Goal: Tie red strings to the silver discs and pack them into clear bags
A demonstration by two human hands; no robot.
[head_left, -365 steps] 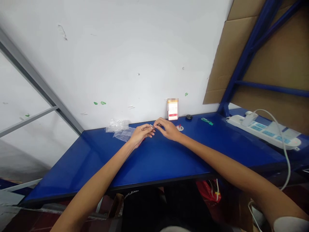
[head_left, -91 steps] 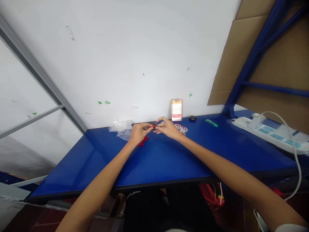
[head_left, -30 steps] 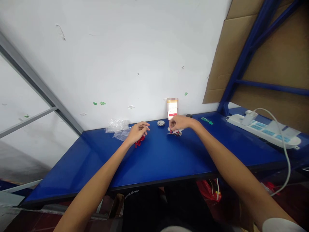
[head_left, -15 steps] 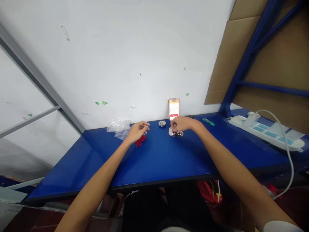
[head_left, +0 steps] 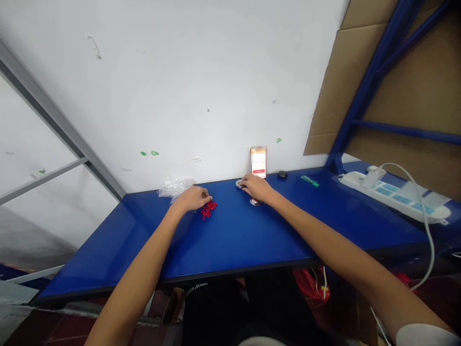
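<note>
My right hand [head_left: 256, 187] has its fingers curled over a small round silver tin [head_left: 238, 183] near the wall, and covers part of it. Beneath that hand, shiny silver discs [head_left: 254, 202] lie partly hidden. My left hand [head_left: 194, 198] hovers at the edge of a small pile of red clip-like pieces [head_left: 208, 210], its fingers bent inward and close together. Whether anything is pinched in them is too small to see. Crumpled clear plastic bags [head_left: 175, 186] lie just behind the left hand.
A lit phone [head_left: 258, 162] leans upright against the wall. To its right lie a black round object [head_left: 283, 174] and a green-handled tool [head_left: 310, 181]. A white power strip [head_left: 396, 196] with a cable sits at the right of the blue table [head_left: 230, 245].
My right hand has moved left from the silver discs to the round tin. My left hand has drawn back slightly left, its fingers more closed, leaving more red pieces showing.
</note>
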